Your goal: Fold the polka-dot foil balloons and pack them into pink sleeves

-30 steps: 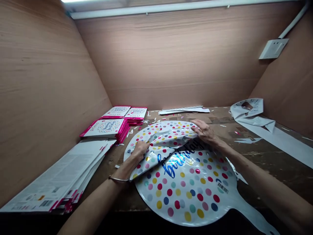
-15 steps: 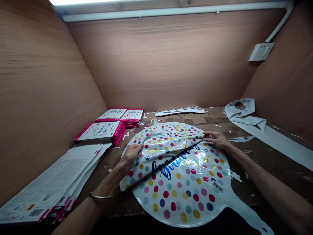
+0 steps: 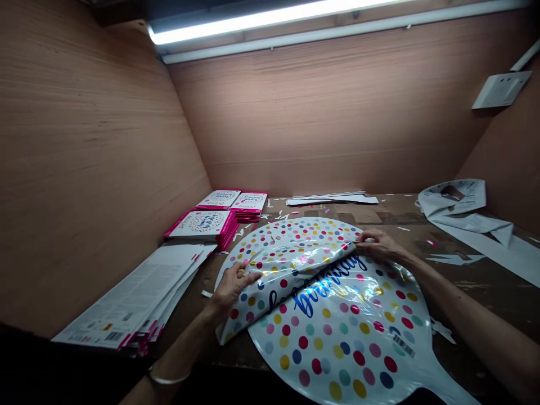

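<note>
A flat, uninflated foil balloon (image 3: 337, 360), white with coloured dots and blue "birthday" lettering, lies on the worktop. Its upper left part is folded over in a flap that covers some of the lettering, and a pale tail runs off at lower right. At the flap's left side, my left hand (image 3: 230, 289) grips the foil, with fingers bent and thumb across the dotted surface. My right hand (image 3: 378, 246) pinches the flap's right end near the end of the lettering. Part of the right fingertips is hidden.
Left of the balloon are stacked pink-edged printed card packs (image 3: 205, 223) and a fanned pile of printed card sleeves (image 3: 139, 292). White strips (image 3: 333, 199) lie at the back. A crumpled white band (image 3: 459, 222) is at right. Paper scraps dot the worktop; wooden walls enclose it.
The camera view has shifted, so the scene sits farther right and slightly lower. My left thumb now stretches farther over the foil. My right hand stays at the flap's right end.
</note>
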The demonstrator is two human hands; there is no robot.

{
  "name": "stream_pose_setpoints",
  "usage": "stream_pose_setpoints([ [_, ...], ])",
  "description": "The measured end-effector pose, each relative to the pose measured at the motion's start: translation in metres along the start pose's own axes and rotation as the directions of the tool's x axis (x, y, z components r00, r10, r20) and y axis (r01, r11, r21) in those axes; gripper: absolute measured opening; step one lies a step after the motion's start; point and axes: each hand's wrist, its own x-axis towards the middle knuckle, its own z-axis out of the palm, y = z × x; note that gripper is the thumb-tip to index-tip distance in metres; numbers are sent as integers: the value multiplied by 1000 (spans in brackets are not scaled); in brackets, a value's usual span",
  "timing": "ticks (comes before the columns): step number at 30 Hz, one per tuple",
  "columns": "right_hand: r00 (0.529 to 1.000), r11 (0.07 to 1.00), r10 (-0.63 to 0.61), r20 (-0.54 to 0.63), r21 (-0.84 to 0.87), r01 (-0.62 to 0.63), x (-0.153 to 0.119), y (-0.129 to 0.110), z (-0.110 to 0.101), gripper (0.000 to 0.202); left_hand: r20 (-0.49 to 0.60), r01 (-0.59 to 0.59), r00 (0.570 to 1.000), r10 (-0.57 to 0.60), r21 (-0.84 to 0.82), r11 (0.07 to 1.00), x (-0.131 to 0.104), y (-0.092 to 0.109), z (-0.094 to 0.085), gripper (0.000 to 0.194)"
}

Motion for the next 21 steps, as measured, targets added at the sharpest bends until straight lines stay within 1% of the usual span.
stream_pose_setpoints([
  [2,996,996,-80,-41,35,82,-2,-4,2,32,-57,-41,997,46,92,995,-12,-9,-9,46],
  [4,986,984,-148,-81,91,155,-8,-11,1,31,-112,-91,987,116,204,975,-23,-21,-14,36],
  [5,982,977,-162,-95,122,173,-13,-15,0,30,-140,-114,978,155,265,957,-29,-27,-16,30],
  [7,984,969,-143,-104,186,160,-29,-23,-3,26,-191,-138,953,234,416,899,-38,-38,-17,20],
  [9,992,971,-69,-103,223,91,-51,-30,-7,22,-222,-123,926,307,589,798,-44,-44,-17,15],
  [11,993,970,39,-113,243,-10,-76,-33,-11,20,-196,-108,909,368,743,660,-47,-44,-15,19],
  [12,987,967,98,-124,245,-65,-90,-33,-13,19,-159,-111,907,389,802,587,-47,-43,-14,21],
  [14,967,955,214,-142,239,-176,-115,-29,-15,20,-63,-140,912,404,880,454,-44,-39,-10,23],
  [16,945,944,288,-157,211,-253,-138,-21,-14,24,28,-182,914,405,919,348,-38,-35,-4,25],
  [18,941,952,291,-172,146,-268,-157,-11,-11,26,79,-210,907,414,937,280,-31,-31,3,26],
  [21,967,984,172,-187,-7,-176,-179,1,-4,25,96,-217,894,438,947,236,-26,-27,10,26],
])
